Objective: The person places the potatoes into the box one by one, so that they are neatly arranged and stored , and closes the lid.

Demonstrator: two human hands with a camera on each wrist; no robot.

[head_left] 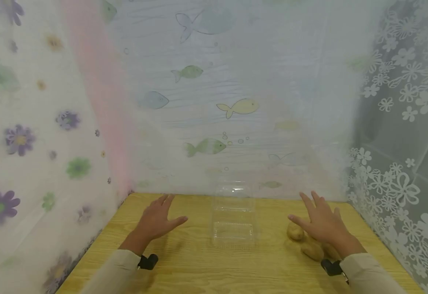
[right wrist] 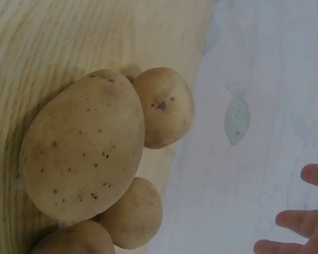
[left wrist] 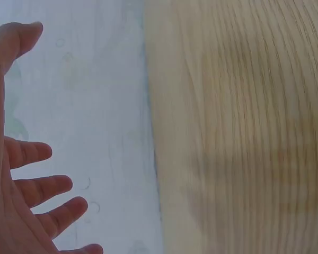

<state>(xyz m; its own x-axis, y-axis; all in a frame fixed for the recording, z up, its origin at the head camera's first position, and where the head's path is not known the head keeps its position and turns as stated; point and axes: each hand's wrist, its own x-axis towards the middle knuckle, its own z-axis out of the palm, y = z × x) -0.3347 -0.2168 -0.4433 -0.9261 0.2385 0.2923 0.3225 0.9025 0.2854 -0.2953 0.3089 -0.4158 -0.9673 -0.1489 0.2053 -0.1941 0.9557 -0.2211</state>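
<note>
Several potatoes (right wrist: 85, 148) lie together on the right side of the wooden table. Above them hovers my right hand (head_left: 323, 222), fingers spread and holding nothing; in the head view it partly hides the potatoes (head_left: 312, 249). A clear plastic box (head_left: 233, 232) stands at the middle of the table with its hinged lid (head_left: 233, 196) raised at the back. To the left of the box, my left hand (head_left: 156, 220) is held over the table with its thumb out and nothing in its grasp. The left wrist view shows its fingers (left wrist: 45, 188) apart.
The wooden table (head_left: 184, 269) is walled by a fish-patterned sheet (head_left: 206, 106) at the back. A flower-patterned sheet (head_left: 34, 171) hangs on the left, and a translucent floral one (head_left: 401, 183) on the right. Each wrist bears a black camera mount (head_left: 148, 261).
</note>
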